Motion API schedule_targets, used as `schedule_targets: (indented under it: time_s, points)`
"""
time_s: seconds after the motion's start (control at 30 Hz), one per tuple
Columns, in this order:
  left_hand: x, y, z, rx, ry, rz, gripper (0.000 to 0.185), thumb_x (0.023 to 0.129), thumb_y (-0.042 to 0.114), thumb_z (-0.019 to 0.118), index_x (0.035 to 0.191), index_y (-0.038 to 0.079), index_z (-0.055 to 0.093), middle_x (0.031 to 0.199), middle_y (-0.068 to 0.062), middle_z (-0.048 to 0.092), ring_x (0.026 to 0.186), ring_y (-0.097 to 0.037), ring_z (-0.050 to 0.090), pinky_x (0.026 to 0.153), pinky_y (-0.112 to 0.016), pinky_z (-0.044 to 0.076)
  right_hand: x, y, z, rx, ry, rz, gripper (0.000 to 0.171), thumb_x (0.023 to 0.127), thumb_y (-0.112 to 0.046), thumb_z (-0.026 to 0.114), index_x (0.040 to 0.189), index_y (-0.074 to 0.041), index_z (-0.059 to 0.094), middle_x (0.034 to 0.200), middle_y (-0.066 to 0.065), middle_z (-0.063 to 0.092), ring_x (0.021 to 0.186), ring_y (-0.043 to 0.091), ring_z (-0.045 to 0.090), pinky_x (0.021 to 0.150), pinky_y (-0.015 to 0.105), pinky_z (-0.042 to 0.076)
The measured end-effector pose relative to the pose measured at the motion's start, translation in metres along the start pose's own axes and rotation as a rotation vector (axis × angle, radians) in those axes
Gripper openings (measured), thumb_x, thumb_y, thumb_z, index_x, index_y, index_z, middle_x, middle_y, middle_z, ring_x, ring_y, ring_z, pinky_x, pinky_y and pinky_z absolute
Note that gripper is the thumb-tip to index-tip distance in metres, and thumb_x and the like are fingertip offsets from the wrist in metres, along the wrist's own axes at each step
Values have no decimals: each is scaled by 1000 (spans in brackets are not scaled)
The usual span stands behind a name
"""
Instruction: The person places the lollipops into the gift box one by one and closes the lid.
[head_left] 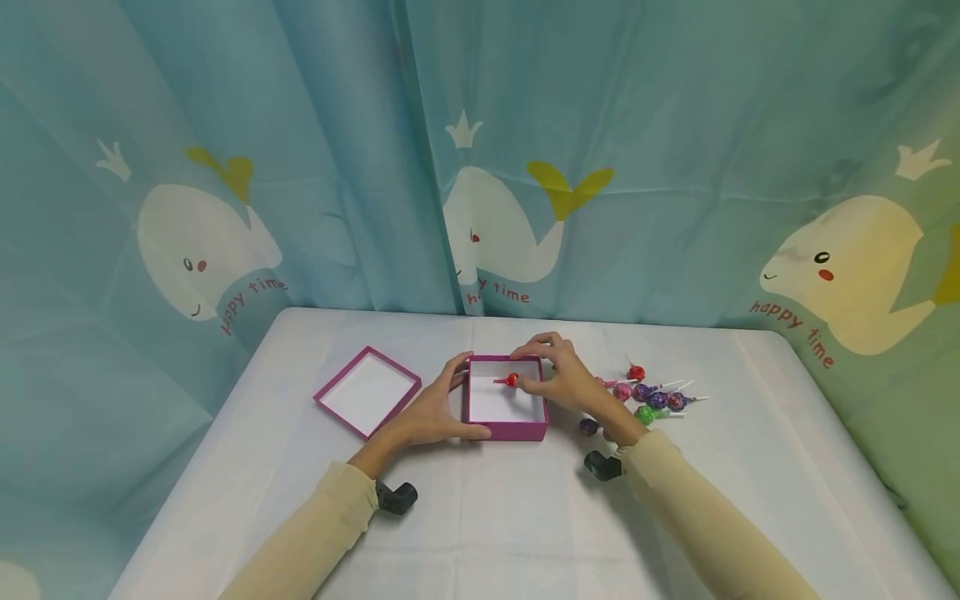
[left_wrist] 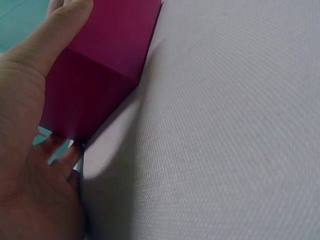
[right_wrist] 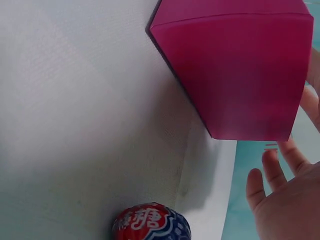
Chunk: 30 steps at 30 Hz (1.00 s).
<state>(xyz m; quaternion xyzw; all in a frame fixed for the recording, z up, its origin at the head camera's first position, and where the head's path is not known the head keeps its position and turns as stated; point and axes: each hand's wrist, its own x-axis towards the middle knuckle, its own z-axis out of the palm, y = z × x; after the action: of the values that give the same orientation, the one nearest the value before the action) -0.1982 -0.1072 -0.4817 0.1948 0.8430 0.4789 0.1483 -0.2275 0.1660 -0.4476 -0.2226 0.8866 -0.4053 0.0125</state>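
The left hand [head_left: 427, 414] grips the magenta box [head_left: 504, 432] while the right hand [head_left: 558, 379] pinches the first red lollipop [head_left: 511, 380] inside; a cluster of lollipops [head_left: 654, 397] waits near the bench's [head_left: 480, 517] right edge.

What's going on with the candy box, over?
Left hand grips the pink box. Right hand fingers pinch a red lollipop above the inside of the box. More lollipops wait to the right. Nothing blocking.

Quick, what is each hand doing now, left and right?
Left hand: grips the pink box by its left side, thumb along the front wall.
Right hand: pinches a red lollipop over the box.
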Motion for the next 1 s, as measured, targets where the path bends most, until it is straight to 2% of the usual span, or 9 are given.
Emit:
schedule_targets:
  time_s: [0.17, 0.37, 0.63, 0.83, 1.0]
  points:
    - [0, 2, 0, 1, -2, -7, 125, 72, 48, 93, 164, 32, 9, 170, -5, 22, 154, -26, 29, 120, -53, 32, -5, 1, -6, 11, 30, 11, 51, 87, -28, 84, 134, -18, 67, 142, 11, 52, 128, 35, 44, 102, 62, 44]
    - [0, 1, 1, -6, 8, -18, 124, 72, 47, 93, 164, 33, 11, 170, -5, 22, 154, -26, 29, 120, -54, 32, -14, 6, -17, 56, 69, 9, 48, 89, -27, 83, 133, -20, 67, 135, 5, 59, 118, 38, 57, 93, 52, 52]
    - [0, 0, 1, -16, 15, -10, 123, 72, 45, 94, 164, 33, 13, 169, -4, 24, 153, -26, 30, 119, -54, 33, -37, 13, -38, 73, 96, 33, 46, 90, -26, 82, 133, -18, 67, 133, 6, 63, 114, 38, 59, 87, 45, 56]
    - [-1, 1, 1, -18, 15, -5, 124, 71, 44, 94, 164, 32, 13, 168, -4, 25, 153, -26, 31, 119, -53, 33, -55, 20, -50, 72, 98, 22, 44, 90, -24, 82, 131, -17, 67, 130, 12, 66, 108, 39, 61, 84, 48, 59]
    - [0, 1, 1, -16, 14, -4, 125, 70, 44, 95, 164, 32, 13, 168, -5, 26, 153, -26, 31, 119, -53, 33, -69, 26, -56, 45, 90, 11, 42, 89, -18, 83, 128, -16, 68, 123, 14, 69, 100, 33, 65, 82, 45, 59]
